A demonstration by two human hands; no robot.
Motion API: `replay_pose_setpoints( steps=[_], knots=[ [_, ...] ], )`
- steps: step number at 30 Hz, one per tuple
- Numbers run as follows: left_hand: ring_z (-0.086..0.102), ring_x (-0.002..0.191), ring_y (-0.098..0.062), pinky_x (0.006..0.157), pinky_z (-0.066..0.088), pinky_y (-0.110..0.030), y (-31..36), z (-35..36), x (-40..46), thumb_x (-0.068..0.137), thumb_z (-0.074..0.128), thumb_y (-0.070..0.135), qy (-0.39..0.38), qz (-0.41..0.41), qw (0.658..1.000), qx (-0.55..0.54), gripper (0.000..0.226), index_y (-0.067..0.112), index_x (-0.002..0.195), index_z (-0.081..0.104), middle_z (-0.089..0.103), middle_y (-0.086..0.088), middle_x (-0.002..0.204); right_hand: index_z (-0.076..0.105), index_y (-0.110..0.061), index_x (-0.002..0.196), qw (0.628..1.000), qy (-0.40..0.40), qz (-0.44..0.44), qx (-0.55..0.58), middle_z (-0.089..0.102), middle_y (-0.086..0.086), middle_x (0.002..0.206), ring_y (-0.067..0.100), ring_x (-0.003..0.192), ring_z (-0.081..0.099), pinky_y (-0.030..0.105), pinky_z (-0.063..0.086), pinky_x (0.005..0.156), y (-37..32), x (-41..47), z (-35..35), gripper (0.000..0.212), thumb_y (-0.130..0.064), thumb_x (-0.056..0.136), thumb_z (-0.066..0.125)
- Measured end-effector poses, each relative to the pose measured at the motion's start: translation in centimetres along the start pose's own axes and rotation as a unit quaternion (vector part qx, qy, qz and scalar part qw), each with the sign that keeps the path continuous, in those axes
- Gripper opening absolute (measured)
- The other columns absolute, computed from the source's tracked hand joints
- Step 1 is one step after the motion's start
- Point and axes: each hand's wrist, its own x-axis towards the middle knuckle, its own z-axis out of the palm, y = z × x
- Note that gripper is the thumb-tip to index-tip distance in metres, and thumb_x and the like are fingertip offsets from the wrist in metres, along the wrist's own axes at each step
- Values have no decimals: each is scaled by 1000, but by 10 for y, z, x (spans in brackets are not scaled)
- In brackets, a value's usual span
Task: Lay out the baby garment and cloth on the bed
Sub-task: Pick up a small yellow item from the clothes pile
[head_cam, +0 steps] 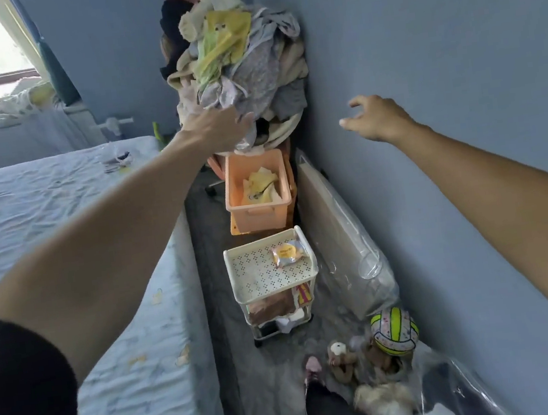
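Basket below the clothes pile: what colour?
Peach-orange basket, clearest in the head view.

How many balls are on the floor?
1. A white ball with lime-green patches sits on the floor by the blue wall, right of the stuffed toys and below the white cart. More could be hidden under the plastic wrap or behind the clutter.

Pale-blue printed bed [61, 233], peach bin [259, 209], yellow/white ball [395, 335]
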Motion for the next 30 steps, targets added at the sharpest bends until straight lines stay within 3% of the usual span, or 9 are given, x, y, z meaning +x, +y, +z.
replay_pose_setpoints(
  steps=[4, 7, 9, 11, 14, 19, 23, 26, 30],
  knots=[
    [56, 115, -24, 84, 43, -37, -11, 73, 48, 94, 36, 56, -106, 113, 988, 22, 45, 29, 124, 55, 60, -1, 130, 49, -16, 135, 989, -77, 13, 122, 66, 7, 120, 21, 107, 59, 26, 41, 90, 20, 54, 72, 47, -26, 91, 59],
    [59, 111, -21, 78, 42, -32, -20, 130, 77, 94, 41, 52, -159, 119, 980, -11, 39, 29, 122, 57, 61, 3, 127, 51, -7, 132, 970, -129, 27, 203, 64, 16, 119, 20, 93, 61, 26, 45, 88, 37, 80, 129, 40, -11, 93, 58],
    [61, 105, -20, 75, 44, -31, -29, 180, 90, 94, 44, 47, -194, 108, 974, -49, 34, 30, 120, 58, 63, 3, 123, 54, -7, 128, 954, -169, 55, 241, 65, 15, 115, 14, 83, 62, 16, 50, 76, 55, 84, 177, 35, -2, 94, 53],
    [60, 107, -20, 80, 50, -34, -38, 242, 99, 94, 46, 42, -226, 104, 964, -91, 32, 31, 122, 58, 62, 4, 124, 60, -13, 121, 936, -200, 107, 270, 68, 7, 108, 11, 85, 63, 13, 50, 68, 74, 79, 236, 33, 2, 92, 52],
    [53, 119, -20, 87, 47, -37, -50, 347, 112, 94, 50, 39, -297, 166, 935, -101, 34, 34, 128, 53, 53, 5, 135, 63, -22, 109, 892, -226, 207, 332, 71, 3, 106, 6, 88, 66, 13, 49, 68, 103, 64, 336, 30, 1, 90, 57],
    [45, 126, -23, 92, 43, -39, -51, 472, 133, 93, 56, 31, -325, 171, 913, -181, 41, 31, 133, 48, 46, -3, 140, 58, -31, 105, 837, -107, 342, 414, 68, -5, 105, 8, 95, 64, 28, 51, 84, 130, 72, 455, 27, -14, 86, 68],
    [56, 113, -24, 91, 48, -38, -46, 514, 135, 92, 59, 22, -329, 177, 895, -245, 47, 24, 137, 47, 50, -6, 136, 50, -38, 113, 823, -60, 374, 424, 61, -17, 111, -6, 97, 61, 17, 46, 78, 130, 70, 502, 45, -15, 82, 72],
    [60, 103, -25, 86, 51, -40, -39, 534, 139, 92, 57, 17, -317, 202, 889, -262, 45, 20, 136, 50, 54, -7, 131, 39, -45, 121, 823, -32, 376, 424, 55, -9, 128, 6, 110, 58, 18, 47, 82, 131, 74, 520, 60, -20, 80, 75],
    [47, 122, -26, 95, 41, -36, -33, 548, 147, 91, 59, 22, -326, 247, 890, -203, 59, 25, 145, 36, 47, -9, 138, 29, -33, 139, 807, -8, 409, 426, 56, 1, 124, 9, 108, 57, 25, 51, 87, 129, 87, 531, 78, -16, 79, 76]
  ],
)
